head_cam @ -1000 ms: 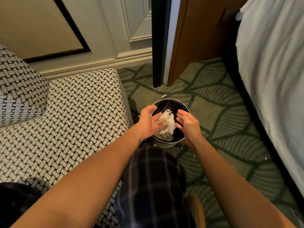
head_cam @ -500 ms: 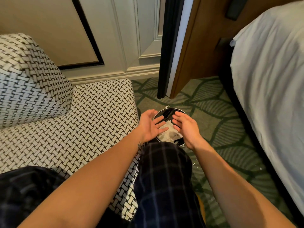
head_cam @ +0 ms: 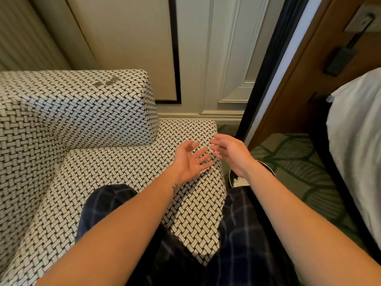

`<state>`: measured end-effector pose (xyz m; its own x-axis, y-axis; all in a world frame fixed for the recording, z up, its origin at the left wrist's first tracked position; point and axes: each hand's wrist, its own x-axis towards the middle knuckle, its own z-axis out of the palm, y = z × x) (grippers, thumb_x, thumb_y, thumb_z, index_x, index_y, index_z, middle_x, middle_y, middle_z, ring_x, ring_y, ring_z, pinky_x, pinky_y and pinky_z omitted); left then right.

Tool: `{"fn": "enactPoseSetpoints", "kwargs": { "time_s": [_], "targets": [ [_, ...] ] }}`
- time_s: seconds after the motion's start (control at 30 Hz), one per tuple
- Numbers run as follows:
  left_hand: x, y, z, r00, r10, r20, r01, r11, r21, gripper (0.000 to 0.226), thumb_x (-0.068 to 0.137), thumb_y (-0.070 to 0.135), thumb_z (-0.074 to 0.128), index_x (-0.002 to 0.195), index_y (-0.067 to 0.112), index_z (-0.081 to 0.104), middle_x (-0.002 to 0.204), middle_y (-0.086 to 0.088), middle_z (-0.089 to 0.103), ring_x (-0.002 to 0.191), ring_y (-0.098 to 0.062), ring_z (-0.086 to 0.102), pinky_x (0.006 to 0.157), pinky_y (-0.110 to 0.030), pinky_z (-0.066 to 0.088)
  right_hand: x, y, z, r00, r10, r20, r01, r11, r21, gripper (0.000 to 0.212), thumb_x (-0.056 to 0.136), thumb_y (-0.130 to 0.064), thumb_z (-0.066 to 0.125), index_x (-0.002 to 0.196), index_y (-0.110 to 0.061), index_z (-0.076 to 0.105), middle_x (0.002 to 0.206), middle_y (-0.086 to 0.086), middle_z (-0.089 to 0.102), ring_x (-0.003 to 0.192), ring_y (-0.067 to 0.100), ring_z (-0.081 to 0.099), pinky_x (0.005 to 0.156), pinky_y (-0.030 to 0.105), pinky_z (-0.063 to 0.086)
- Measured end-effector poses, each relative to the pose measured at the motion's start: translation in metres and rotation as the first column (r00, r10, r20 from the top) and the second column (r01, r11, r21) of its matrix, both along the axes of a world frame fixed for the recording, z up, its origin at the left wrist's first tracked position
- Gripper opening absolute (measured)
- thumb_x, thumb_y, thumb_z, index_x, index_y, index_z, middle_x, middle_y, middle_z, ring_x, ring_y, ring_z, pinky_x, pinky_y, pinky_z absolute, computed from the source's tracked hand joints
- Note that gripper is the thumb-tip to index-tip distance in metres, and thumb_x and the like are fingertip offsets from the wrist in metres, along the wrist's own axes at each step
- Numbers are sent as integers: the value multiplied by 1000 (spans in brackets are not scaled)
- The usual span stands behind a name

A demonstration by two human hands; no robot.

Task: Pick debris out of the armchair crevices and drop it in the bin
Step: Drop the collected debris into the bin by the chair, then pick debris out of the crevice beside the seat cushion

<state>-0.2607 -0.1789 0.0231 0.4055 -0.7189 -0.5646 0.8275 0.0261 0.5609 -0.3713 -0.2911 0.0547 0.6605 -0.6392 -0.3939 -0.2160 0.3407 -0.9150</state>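
The black-and-white woven armchair fills the left and centre. My left hand hovers palm up over the seat's far right corner, fingers spread and empty. My right hand is just to its right, fingers straight, holding nothing. The bin stands on the carpet beside the chair's right edge, mostly hidden under my right forearm; white crumpled paper shows inside it. Three small dark round things lie on top of the armrest.
A panelled wall runs behind the chair. A wooden door stands ajar at the right. A bed with white sheets lines the right edge, with green patterned carpet between. My plaid-trousered legs are at the bottom.
Both hands rose from above the bin and moved left over the chair seat. The view swung up and left, so the bin now sits under my right forearm.
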Motion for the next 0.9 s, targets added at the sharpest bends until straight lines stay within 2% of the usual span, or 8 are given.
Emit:
{"fn": "enactPoseSetpoints", "kwargs": {
  "time_s": [0.1,0.27,0.43,0.53,0.67,0.8,0.9],
  "targets": [
    [31,31,10,997,67,35,-67,998,-1,44,104,33,41,142,11,45,143,-24,53,132,-42,52,109,-61,43,29,27,5,999,49,10,-49,999,-15,24,102,-16,54,122,-23,67,118,-1,73,111,15,69,99,34,55],
    [81,90,28,983,151,108,-153,988,10,45,104,32,42,141,6,45,143,-24,53,131,-41,53,104,-59,48,80,82,22,982,185,29,-184,982,-31,27,103,-12,51,125,-20,63,119,1,71,111,17,67,99,34,56],
    [134,150,45,951,249,185,-254,967,5,44,104,33,40,139,7,48,139,-24,57,127,-40,56,106,-57,48,131,131,27,954,296,43,-294,955,-44,29,103,-11,50,128,-16,62,120,3,71,111,18,68,98,36,56],
    [148,187,41,937,309,161,-315,949,13,45,104,35,40,138,6,49,137,-23,60,125,-39,59,106,-56,48,156,160,24,927,374,37,-372,926,-59,29,103,-11,49,128,-17,62,118,2,71,111,17,68,99,36,56],
    [156,236,21,913,399,90,-403,915,31,48,103,37,42,139,6,49,136,-22,62,125,-39,60,110,-57,45,189,198,15,886,464,20,-462,885,-55,25,102,-10,50,117,-24,65,116,0,73,110,17,68,98,36,56],
    [161,276,-2,901,432,49,-434,898,73,55,105,44,37,139,3,50,133,-22,65,125,-39,60,113,-56,42,217,223,9,850,527,-11,-527,847,-69,28,104,-12,48,126,-18,64,118,-1,72,112,17,66,98,35,55],
    [170,307,-20,895,446,4,-445,892,71,63,105,52,34,141,3,49,134,-21,65,127,-39,60,114,-54,40,239,248,3,804,592,-45,-593,796,-118,28,103,-14,49,126,-17,64,120,-1,70,114,16,64,104,39,52]
  ]
}}
